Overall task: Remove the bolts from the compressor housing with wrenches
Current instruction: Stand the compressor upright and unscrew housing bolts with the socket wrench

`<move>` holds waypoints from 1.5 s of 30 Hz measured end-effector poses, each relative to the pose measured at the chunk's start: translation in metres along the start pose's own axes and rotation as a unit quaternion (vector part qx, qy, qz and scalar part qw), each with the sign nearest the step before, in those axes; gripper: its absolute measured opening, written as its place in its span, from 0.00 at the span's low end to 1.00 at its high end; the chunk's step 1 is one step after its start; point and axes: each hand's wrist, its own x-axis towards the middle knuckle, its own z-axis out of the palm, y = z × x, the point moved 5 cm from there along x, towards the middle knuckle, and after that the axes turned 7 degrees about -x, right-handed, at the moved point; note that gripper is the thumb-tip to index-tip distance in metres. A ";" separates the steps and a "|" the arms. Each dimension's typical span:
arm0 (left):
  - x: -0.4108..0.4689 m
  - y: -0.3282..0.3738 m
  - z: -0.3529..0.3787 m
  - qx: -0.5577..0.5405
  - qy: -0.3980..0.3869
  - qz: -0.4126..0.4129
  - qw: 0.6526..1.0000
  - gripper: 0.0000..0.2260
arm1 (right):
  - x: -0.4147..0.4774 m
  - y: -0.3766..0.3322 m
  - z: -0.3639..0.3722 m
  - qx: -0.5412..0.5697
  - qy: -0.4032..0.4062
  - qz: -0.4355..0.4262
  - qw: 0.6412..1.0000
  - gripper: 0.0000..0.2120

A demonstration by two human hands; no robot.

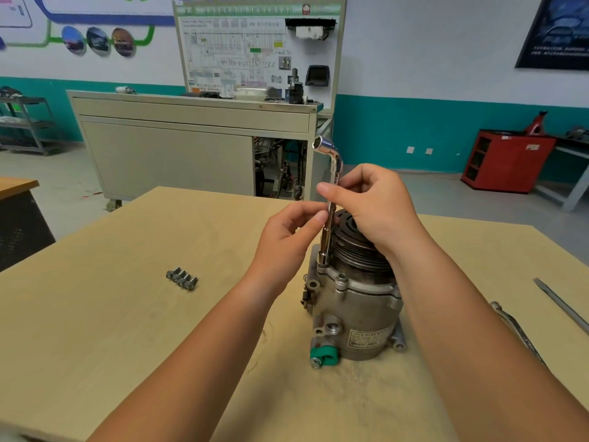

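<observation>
1. Your wooden table (127, 330) carries everything. A flat metal bar (561, 306) and another long tool (510, 323) lie near its right edge, beside your right forearm.
2. The compressor housing (360, 314) stands upright, right of the table's centre. Its pulley end is up, its label faces you, and a green cap (323, 355) sits at its lower left.
3. Your right hand (373, 205) is above the pulley, with its fingers curled round the upper shaft of the wrench.
4. Your left hand (287, 234) pinches the same shaft just below, thumb and fingertips closed on it.
5. The L-shaped socket wrench (325, 242) stands nearly upright. Its lower socket is seated on the housing's flange at the left side, and its bent upper end points up and left, mouth open.
6. Loose bolts (181, 278) lie in a tight row, touching one another, on the table well left of the housing.
7. One bolt head (342, 277) sits in the flange, just right of the wrench's lower socket.
</observation>
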 end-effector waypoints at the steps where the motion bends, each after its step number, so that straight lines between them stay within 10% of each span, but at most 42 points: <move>1: -0.001 0.000 0.000 -0.005 0.000 0.001 1.000 0.10 | -0.001 -0.001 0.000 0.004 -0.004 0.000 1.000 0.11; 45: 0.002 -0.002 -0.003 -0.017 0.028 0.014 0.999 0.06 | 0.002 -0.002 0.004 0.016 -0.098 -0.023 0.995 0.05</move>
